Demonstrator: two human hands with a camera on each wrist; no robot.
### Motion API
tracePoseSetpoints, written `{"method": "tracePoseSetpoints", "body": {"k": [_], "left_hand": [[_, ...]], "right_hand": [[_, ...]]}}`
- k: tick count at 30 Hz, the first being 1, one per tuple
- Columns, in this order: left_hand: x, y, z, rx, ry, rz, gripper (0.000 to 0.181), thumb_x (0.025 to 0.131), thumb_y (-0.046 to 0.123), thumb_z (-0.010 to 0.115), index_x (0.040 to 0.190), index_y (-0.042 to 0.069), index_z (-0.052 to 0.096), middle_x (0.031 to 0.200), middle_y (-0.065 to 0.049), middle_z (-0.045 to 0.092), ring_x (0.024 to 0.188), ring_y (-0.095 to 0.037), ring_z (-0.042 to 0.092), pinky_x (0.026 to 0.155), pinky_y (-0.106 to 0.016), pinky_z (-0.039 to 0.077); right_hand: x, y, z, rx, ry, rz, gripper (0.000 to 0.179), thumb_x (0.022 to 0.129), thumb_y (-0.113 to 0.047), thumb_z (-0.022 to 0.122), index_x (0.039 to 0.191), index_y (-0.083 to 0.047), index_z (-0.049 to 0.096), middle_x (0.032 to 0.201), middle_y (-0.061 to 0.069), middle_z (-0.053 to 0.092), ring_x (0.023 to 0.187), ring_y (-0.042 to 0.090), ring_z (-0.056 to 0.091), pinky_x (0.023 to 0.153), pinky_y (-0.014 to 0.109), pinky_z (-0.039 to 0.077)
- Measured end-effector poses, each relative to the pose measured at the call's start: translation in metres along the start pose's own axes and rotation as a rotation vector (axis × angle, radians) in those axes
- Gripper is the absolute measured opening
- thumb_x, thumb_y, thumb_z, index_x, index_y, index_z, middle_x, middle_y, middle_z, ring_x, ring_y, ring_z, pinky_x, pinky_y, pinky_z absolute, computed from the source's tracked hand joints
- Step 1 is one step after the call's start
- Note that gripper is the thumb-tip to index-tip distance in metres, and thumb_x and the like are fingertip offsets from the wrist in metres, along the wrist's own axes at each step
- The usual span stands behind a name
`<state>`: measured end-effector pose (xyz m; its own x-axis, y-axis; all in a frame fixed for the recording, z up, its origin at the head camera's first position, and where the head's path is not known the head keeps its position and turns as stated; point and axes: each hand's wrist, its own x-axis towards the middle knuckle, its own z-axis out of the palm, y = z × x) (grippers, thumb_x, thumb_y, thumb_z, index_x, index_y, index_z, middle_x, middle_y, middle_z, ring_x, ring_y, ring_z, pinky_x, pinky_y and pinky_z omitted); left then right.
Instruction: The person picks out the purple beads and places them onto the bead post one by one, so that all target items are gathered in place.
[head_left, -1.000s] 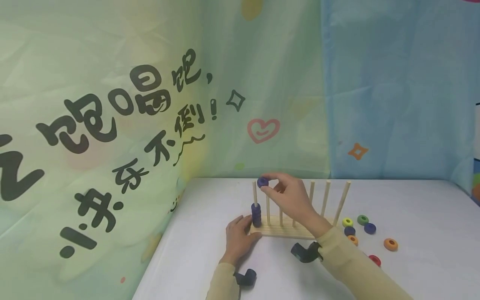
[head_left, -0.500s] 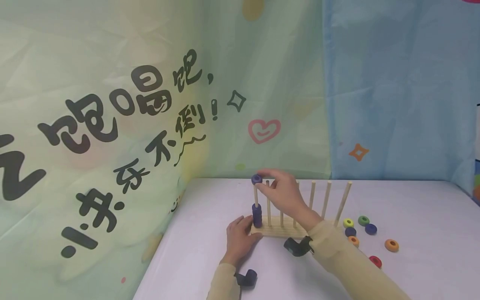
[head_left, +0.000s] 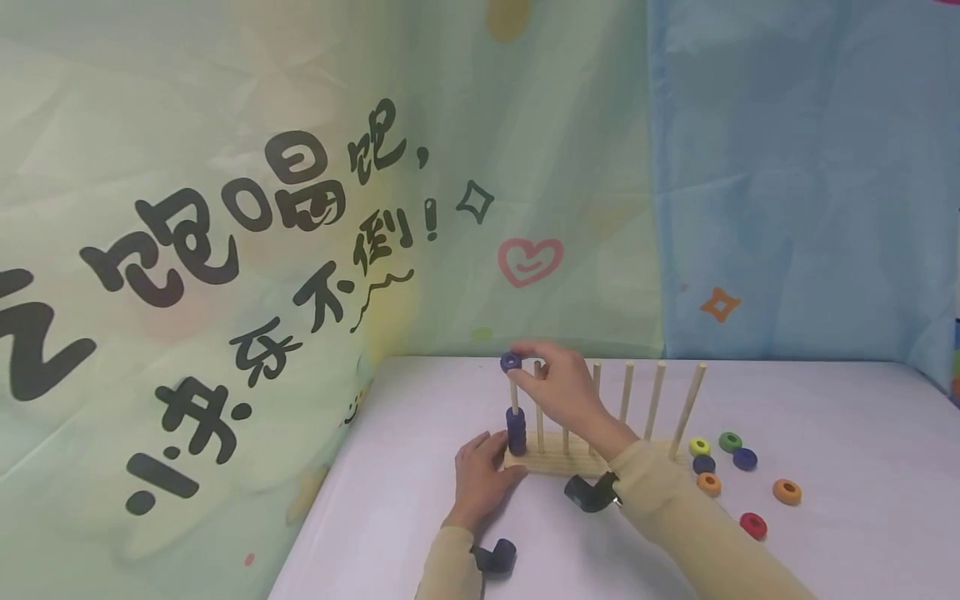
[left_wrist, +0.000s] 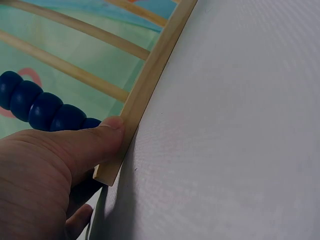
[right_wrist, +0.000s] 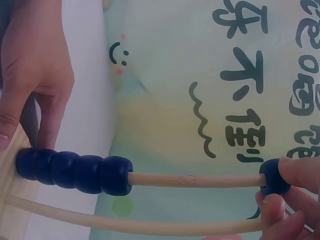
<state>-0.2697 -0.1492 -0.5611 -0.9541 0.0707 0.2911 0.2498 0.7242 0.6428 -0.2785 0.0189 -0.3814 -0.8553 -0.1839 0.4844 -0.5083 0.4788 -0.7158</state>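
Observation:
A wooden peg rack (head_left: 558, 460) stands on the white table, with several upright pegs. Its leftmost peg (right_wrist: 195, 180) carries a stack of dark blue beads (right_wrist: 75, 171) at the bottom. My right hand (head_left: 568, 390) pinches another blue bead (right_wrist: 274, 176) between thumb and fingers at that peg's top end. The bead meets the tip; how far the peg enters its hole cannot be told. My left hand (head_left: 482, 479) holds the rack's left end, thumb (left_wrist: 107, 135) on the base's front edge beside the stack. Its other fingers are mostly hidden behind.
Right of the rack lie loose beads: yellow (head_left: 699, 446), green (head_left: 730, 442), red (head_left: 753, 526), two blue and two orange, one of them this orange bead (head_left: 787, 492). Printed cloth (head_left: 525, 167) hangs behind and left of the table.
My right hand has brought the blue bead left, from beside the leftmost peg to over its top end. The left hand stays at the rack's end.

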Motion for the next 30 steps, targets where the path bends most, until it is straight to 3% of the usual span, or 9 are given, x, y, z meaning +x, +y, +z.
{"method": "tracePoseSetpoints", "body": {"k": [9,15,22,30], "left_hand": [[0.000,0.000,0.000,0.004,0.006,-0.001,0.057,0.078,0.031,0.079,0.130,0.016,0.063,0.129,0.001,0.065,0.131,-0.029,0.048,0.113,-0.054,0.027],[0.000,0.001,-0.001,0.015,-0.005,-0.004,0.058,0.078,0.033,0.079,0.130,0.017,0.063,0.130,0.002,0.064,0.131,-0.029,0.047,0.113,-0.053,0.027],[0.000,-0.001,-0.001,0.012,-0.008,0.005,0.058,0.078,0.034,0.079,0.131,0.016,0.062,0.130,0.002,0.064,0.131,-0.029,0.047,0.113,-0.053,0.026],[0.000,-0.001,-0.001,0.027,-0.001,0.032,0.059,0.078,0.036,0.078,0.131,0.015,0.062,0.130,0.000,0.064,0.129,-0.031,0.048,0.112,-0.054,0.028]], "right_hand": [[-0.006,0.002,0.000,0.015,0.044,0.010,0.031,0.086,-0.019,0.074,0.116,-0.017,0.070,0.112,0.000,0.070,0.065,0.010,0.057,0.052,0.024,0.047],[-0.014,0.001,-0.005,0.093,0.048,0.036,0.022,0.088,-0.021,0.073,0.110,-0.019,0.071,0.103,-0.005,0.071,0.071,0.012,0.062,0.056,0.026,0.051],[-0.030,0.009,-0.007,0.102,0.046,0.036,0.021,0.089,-0.018,0.071,0.110,-0.013,0.071,0.094,-0.002,0.073,0.066,0.010,0.061,0.053,0.023,0.048],[-0.054,0.027,-0.006,0.105,0.038,0.103,0.019,0.088,-0.018,0.072,0.107,-0.013,0.072,0.093,-0.001,0.073,0.064,0.011,0.059,0.048,0.022,0.044]]}}
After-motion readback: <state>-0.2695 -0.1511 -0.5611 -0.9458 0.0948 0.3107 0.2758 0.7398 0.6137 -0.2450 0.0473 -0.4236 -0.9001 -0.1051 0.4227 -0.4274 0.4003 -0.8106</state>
